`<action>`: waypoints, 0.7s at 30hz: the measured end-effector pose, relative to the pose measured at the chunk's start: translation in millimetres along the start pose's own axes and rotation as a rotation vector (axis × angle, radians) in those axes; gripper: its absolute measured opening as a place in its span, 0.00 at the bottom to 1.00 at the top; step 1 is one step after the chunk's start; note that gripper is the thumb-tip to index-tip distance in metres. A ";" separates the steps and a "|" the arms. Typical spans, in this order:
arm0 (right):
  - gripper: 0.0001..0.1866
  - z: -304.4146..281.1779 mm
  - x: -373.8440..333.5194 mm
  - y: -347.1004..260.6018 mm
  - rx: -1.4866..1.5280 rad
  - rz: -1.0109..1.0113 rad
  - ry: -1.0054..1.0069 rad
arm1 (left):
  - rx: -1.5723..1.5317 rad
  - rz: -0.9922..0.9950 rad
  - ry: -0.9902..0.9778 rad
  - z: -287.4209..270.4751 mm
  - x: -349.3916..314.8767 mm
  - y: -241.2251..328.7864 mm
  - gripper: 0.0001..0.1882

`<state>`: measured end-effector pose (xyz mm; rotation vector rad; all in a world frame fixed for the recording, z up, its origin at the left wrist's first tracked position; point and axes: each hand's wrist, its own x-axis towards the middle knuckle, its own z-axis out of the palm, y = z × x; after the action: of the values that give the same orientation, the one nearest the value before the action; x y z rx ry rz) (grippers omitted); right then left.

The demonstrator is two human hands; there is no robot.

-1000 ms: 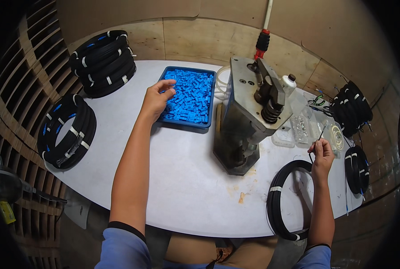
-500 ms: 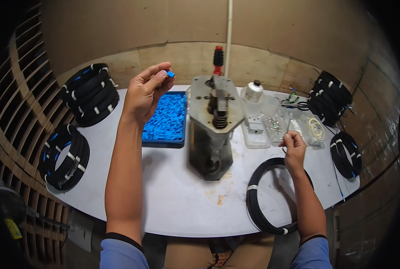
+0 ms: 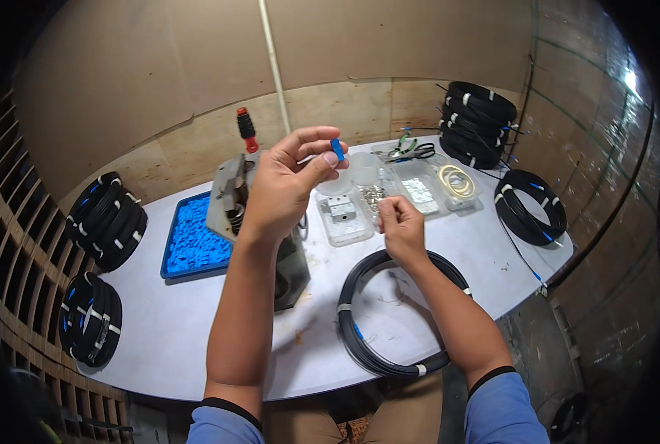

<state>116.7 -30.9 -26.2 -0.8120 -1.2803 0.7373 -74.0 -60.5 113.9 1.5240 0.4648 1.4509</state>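
Observation:
My left hand (image 3: 284,181) is raised above the table, pinching a small blue plastic piece (image 3: 337,150) between thumb and fingers. Lower and to the right, my right hand (image 3: 404,231) is closed in a pinch over the far rim of a black cable coil (image 3: 351,339). What sits in that pinch is hidden by the fingers. The coil lies flat at the table's front, bound with white ties, a blue part showing on its inner left side. Behind my left forearm stands a metal bench press (image 3: 220,203), partly hidden, with a black-and-red handle (image 3: 246,129).
A blue tray (image 3: 169,274) full of small blue pieces lies left of the press. Clear plastic boxes (image 3: 348,238) with metal parts stand behind my right hand, near pliers (image 3: 411,152). Stacked cable coils (image 3: 478,122) stand back right; more coils (image 3: 108,222) line the left edge.
The view has swung to the right. My left hand has turned the blue piece more upright, and my two hands are closer together. My right hand stays pinched near the coil's far rim.

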 end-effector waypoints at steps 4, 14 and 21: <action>0.10 -1.0 -1.7 -2.2 0.005 0.019 -0.006 | 0.006 -0.077 0.026 12.6 2.5 -46.4 0.16; 0.10 -6.7 0.4 -9.3 0.105 0.075 -0.100 | -0.087 -0.189 0.077 12.3 4.8 -100.7 0.16; 0.10 -7.1 -4.3 -10.8 0.057 0.105 -0.097 | -0.142 -0.240 0.045 1.8 1.3 -105.7 0.15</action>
<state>123.4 -41.0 -19.9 -0.8098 -1.3045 0.9023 -37.8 -9.5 28.7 1.2794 0.5405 1.3039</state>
